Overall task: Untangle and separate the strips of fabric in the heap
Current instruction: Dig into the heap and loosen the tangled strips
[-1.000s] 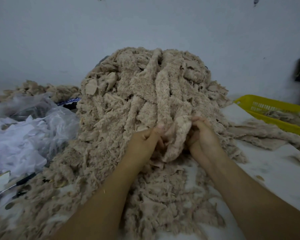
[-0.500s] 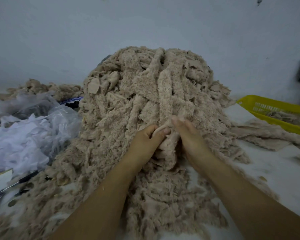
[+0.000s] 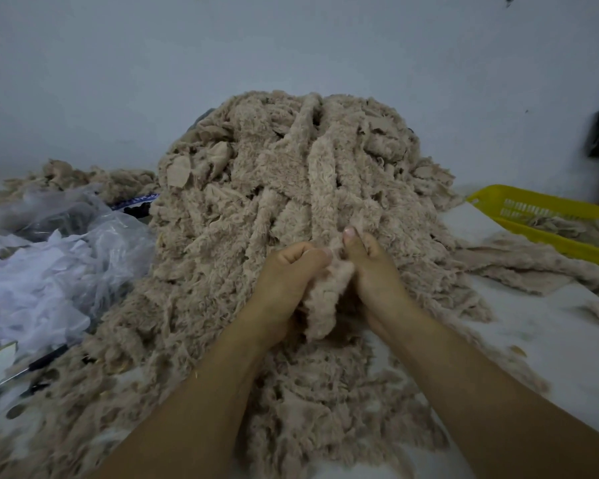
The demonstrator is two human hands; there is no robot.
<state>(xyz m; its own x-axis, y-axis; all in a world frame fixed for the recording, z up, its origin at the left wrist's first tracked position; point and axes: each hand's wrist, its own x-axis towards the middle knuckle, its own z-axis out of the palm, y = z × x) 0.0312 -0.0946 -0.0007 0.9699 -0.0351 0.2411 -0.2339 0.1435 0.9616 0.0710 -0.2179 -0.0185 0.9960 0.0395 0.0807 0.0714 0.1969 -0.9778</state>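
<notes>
Work at 6 o'clock: your left hand (image 3: pixel 284 274) and right hand (image 3: pixel 370 271), side by side, both pinch one plush strip (image 3: pixel 325 302) at the foot of the heap (image 3: pixel 291 188), mid-counter (image 3: pixel 550 340). Soft, light and fuzzy, it will likely snag on its neighbours; hold near the loose end and draw slowly. Its far end vanishes into the pile at 12 o'clock, and your right fingers are hidden behind it.

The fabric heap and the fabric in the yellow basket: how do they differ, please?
The heap piles tall on the table; the basket fabric lies low inside the yellow basket. Left hand and right hand grip a heap strip; nothing touches the basket fabric. Both are beige, fluffy.
</notes>
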